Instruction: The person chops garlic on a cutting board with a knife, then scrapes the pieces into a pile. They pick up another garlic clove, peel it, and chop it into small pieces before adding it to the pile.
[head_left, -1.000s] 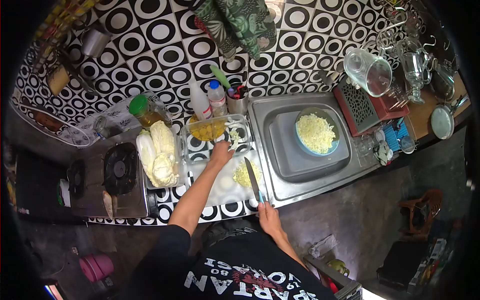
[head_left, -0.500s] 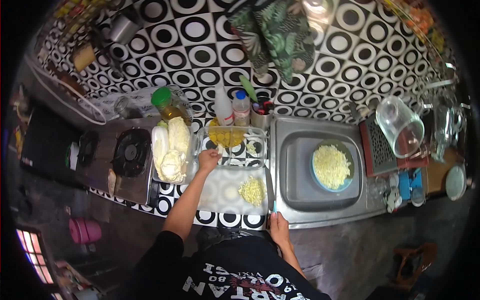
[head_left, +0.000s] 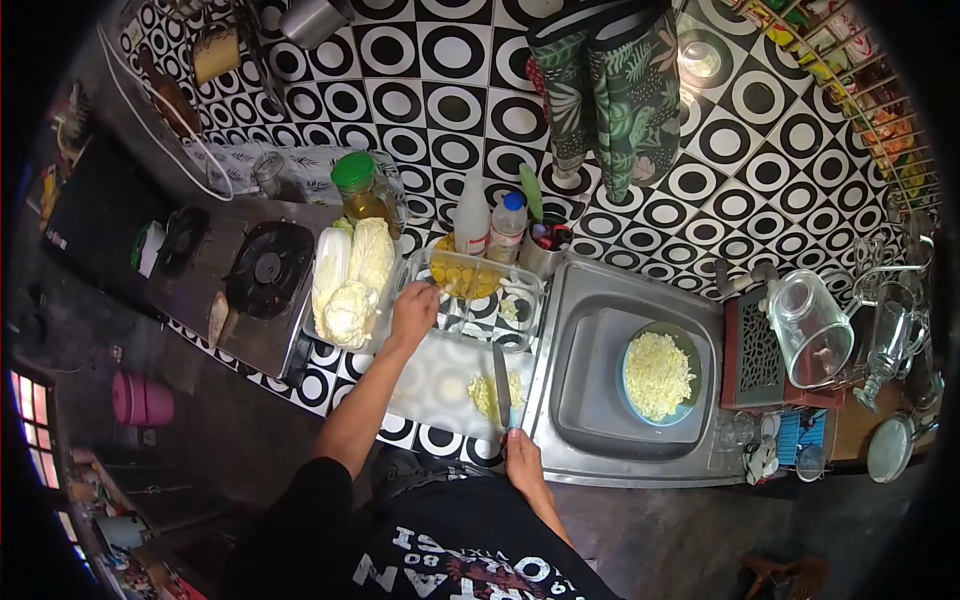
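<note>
My left hand [head_left: 416, 312] is over the left side of a divided glass container [head_left: 430, 335], its fingertips pinched together; anything between them is too small to make out. Yellow round pieces [head_left: 465, 280] fill the back of that container, and a few pale bits [head_left: 510, 308] lie at its right. In my right hand [head_left: 523, 458] is a knife [head_left: 502, 372] with a light blue handle, its blade pointing away from me. The blade passes over a pile of pale chopped pieces [head_left: 482, 397] on a translucent cutting board [head_left: 425, 375].
Left of the board, a tray holds whole cabbages [head_left: 350, 310], beside a gas stove [head_left: 265, 270]. Behind the container stand a white bottle [head_left: 472, 215], a blue-capped bottle [head_left: 508, 228] and a green-lidded jar [head_left: 362, 195]. At right, the sink [head_left: 580, 440] contains a bowl of chopped pale pieces [head_left: 658, 375].
My right hand has brought the knife leftward from the board's right edge to over the chopped pile. My left hand stays at the container, its fingers slightly farther left. The camera view has shifted.
</note>
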